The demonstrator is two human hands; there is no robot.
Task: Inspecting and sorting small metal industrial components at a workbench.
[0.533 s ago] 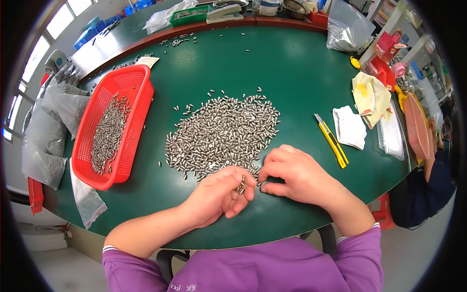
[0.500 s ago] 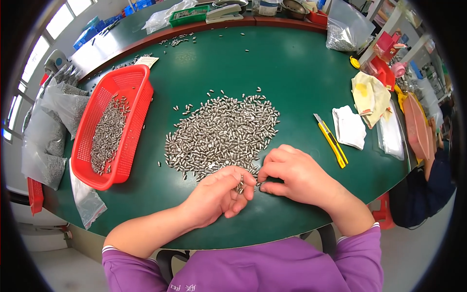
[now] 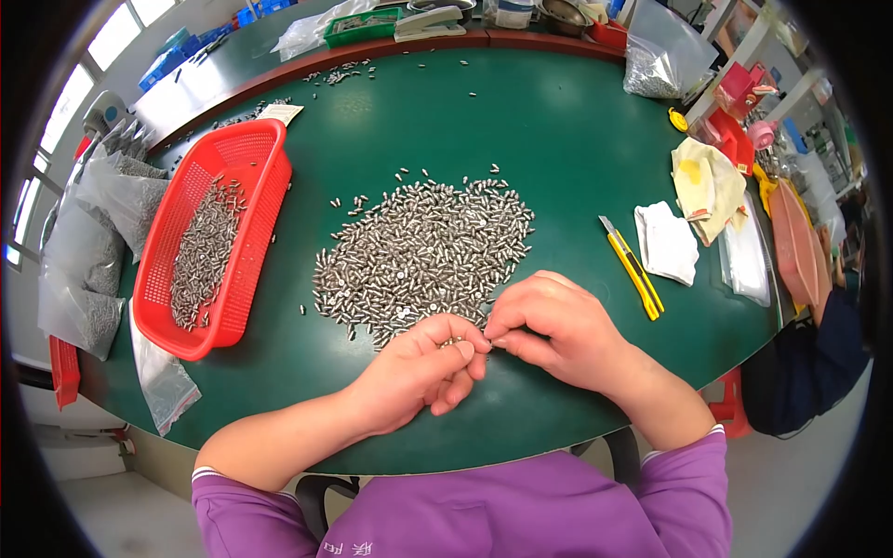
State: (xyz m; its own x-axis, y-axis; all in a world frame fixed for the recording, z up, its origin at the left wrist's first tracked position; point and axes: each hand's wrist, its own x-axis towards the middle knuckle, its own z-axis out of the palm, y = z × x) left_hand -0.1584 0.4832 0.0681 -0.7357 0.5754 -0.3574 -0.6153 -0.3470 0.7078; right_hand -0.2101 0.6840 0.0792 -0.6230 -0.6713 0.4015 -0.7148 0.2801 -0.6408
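A wide heap of small silvery metal pins (image 3: 423, 246), short and pointed like bullets, lies on the green table in front of me. At the heap's near edge my left hand (image 3: 419, 367) is curled, cupping several of these pins, partly seen between thumb and fingers. My right hand (image 3: 558, 325) meets it fingertip to fingertip, thumb and forefinger pinched together on what looks like one metal pin, mostly covered by the fingers. Left of the heap stands a red perforated plastic basket (image 3: 263, 228) with more of the pins inside.
Clear bags of metal parts (image 3: 79, 270) crowd the left edge. To the right lie a yellow box cutter (image 3: 634, 277) with its blade showing, a white cloth (image 3: 666, 244) and a stained cream glove (image 3: 712, 191). A green tray (image 3: 363, 33) stands at the back. Another person sits far right.
My right hand has moved up and left from the tabletop to my left hand's fingertips. The left thumb has closed further over the pins in that hand.
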